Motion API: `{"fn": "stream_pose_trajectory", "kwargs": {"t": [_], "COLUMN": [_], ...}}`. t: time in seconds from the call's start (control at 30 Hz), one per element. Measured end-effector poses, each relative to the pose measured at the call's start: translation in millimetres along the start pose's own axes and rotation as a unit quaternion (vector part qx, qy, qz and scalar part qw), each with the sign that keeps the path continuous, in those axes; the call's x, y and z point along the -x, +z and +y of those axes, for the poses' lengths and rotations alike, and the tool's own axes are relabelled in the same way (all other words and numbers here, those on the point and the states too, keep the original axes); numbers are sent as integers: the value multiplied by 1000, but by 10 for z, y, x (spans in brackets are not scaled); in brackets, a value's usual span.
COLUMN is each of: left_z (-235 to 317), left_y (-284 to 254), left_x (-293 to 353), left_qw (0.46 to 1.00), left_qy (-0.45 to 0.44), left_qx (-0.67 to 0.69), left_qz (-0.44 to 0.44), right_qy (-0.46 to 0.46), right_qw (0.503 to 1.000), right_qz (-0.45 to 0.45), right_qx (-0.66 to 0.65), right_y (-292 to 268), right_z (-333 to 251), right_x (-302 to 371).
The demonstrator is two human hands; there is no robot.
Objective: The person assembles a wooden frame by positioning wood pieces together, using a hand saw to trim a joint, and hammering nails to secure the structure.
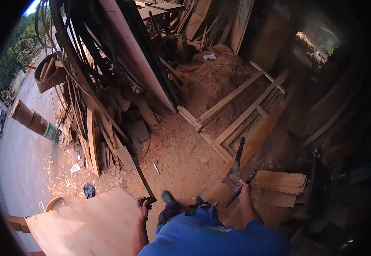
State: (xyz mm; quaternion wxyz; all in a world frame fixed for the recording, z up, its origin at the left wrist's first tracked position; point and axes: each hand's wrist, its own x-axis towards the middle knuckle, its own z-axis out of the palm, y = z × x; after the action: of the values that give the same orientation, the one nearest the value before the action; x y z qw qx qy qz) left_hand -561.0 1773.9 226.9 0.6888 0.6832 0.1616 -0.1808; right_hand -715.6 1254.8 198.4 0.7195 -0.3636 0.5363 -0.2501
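Observation:
In my left hand (pixel 143 208) is the short end of a dark L-shaped carpenter's square (pixel 145 181), its long arm pointing forward over the ground. My fingers are closed round it, beside a pale plywood sheet (pixel 91 222). My right hand (pixel 244 189) is closed at the handle of a handsaw (pixel 235 170), whose dark blade points away from me. A slim dark bar (pixel 233 199) crosses close to that hand; whether I also grip it, I cannot tell. Just right of the saw lie some short flat boards (pixel 280 181).
A wooden frame (pixel 230 102) lies on the sawdust-strewn ground ahead. Long timber and boards (pixel 92 141) lean at the left, with a brown cylinder (pixel 34 119) by the paved road (pixel 19 158). A sawdust heap (pixel 224 64) rises at the back; the right side is dark.

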Motion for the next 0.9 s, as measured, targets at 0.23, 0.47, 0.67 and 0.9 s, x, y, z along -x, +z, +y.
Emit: {"fn": "stream_pose_trajectory", "kwargs": {"t": [0.23, 0.47, 0.67, 0.9], "left_z": [545, 763, 1261, 1403], "left_y": [-41, 348, 2084, 4195], "left_x": [-757, -2119, -3447, -5428], "left_qw": [744, 667, 609, 461], "left_qy": [-288, -210, 191, 404], "left_qx": [-343, -354, -522, -672], "left_qz": [-496, -621, -566, -415], "right_qy": [1, -99, -78, -73], "right_qw": [981, 975, 959, 933], "right_qz": [195, 192, 242, 323], "right_qx": [-4, -51, -123, -143], "right_y": [-94, 369, 663, 1071], "right_z": [280, 793, 1015, 977], "right_x": [582, 398, -804, -2070]}}
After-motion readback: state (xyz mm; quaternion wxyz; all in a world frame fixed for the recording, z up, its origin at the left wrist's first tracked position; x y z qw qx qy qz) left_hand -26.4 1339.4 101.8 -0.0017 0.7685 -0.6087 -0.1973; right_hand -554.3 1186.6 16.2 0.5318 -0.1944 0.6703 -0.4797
